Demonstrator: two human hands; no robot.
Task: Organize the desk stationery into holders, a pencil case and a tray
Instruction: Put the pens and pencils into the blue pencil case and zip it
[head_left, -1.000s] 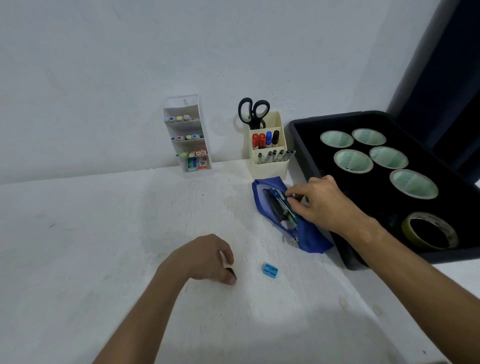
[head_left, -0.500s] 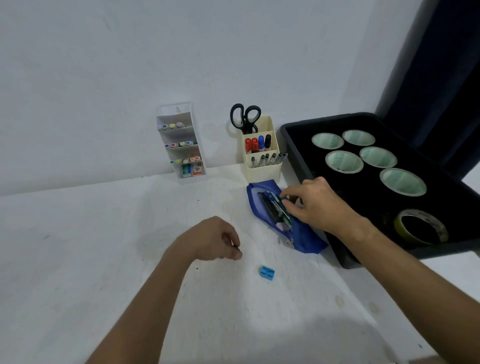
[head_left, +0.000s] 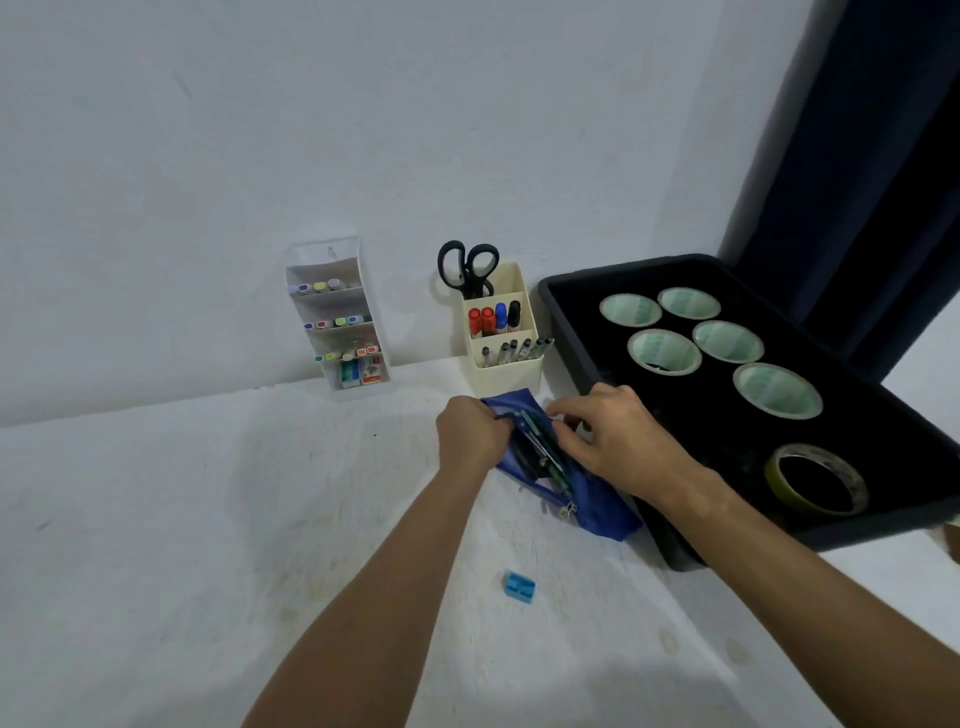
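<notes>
At the pencil case (head_left: 597, 512), your left hand (head_left: 470, 441) has come over from the open desk, where it picked up a small dark item, and now curls at the near-left lip of the opening; whether it still holds the item I cannot tell. Your right hand (head_left: 621, 441) pinches the opposite lip, holding it apart. Judgement: item going in. Near of the case, the blue sharpener (head_left: 519, 587) remains loose.

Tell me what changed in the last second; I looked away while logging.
The left hand left the desk near the sharpener, carrying something small and dark, and moved up to the pencil case, where its curled fingers now meet the open edge. The right hand stayed at the case's opening. Sharpener, holders, scissors, tray and tape rolls have not moved on the desk.
</notes>
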